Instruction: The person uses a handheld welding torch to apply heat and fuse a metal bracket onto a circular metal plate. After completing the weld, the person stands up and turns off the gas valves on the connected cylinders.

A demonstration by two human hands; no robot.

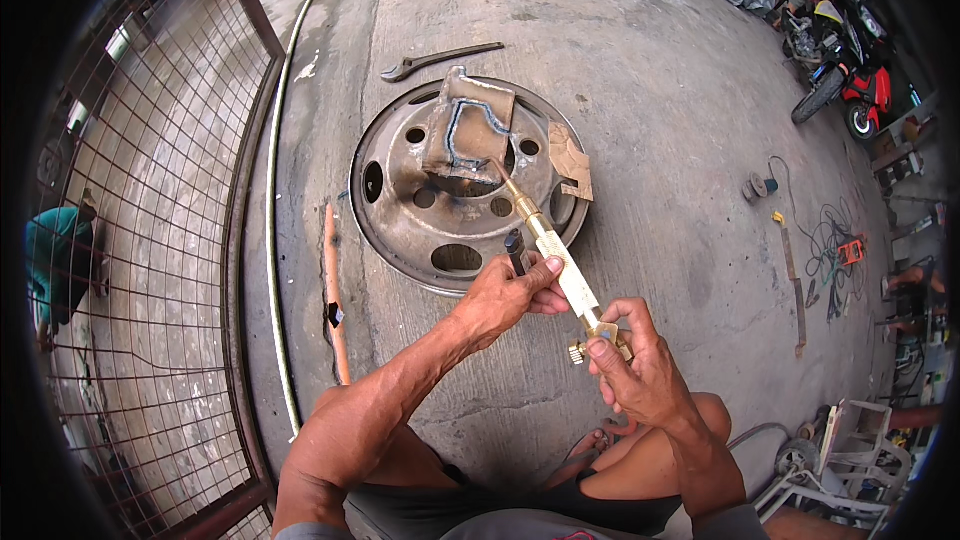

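A brass gas torch (pixel 566 272) slants across the middle, its narrow tip pointing up and left at a brown metal piece. My left hand (pixel 508 295) is closed round the front of its handle, and a short black cylinder (pixel 516 248), perhaps a lighter, sticks up from the same grip. My right hand (pixel 640 365) grips the rear by the brass valve knobs. The brown metal piece (pixel 482 112), marked with a dark bluish cut-like outline, lies on a steel wheel rim (pixel 400 225). The torch tip is close to its lower edge; I cannot tell whether they touch. No flame shows.
An adjustable wrench (pixel 440 61) lies beyond the rim, and torn cardboard (pixel 571 162) rests on its right side. An orange pipe-like strip (pixel 335 290) and a pale hose (pixel 272 210) run left, beside a mesh fence (pixel 150 240). Cables (pixel 835 250) and motorcycles (pixel 840 60) are right; other people are farther off.
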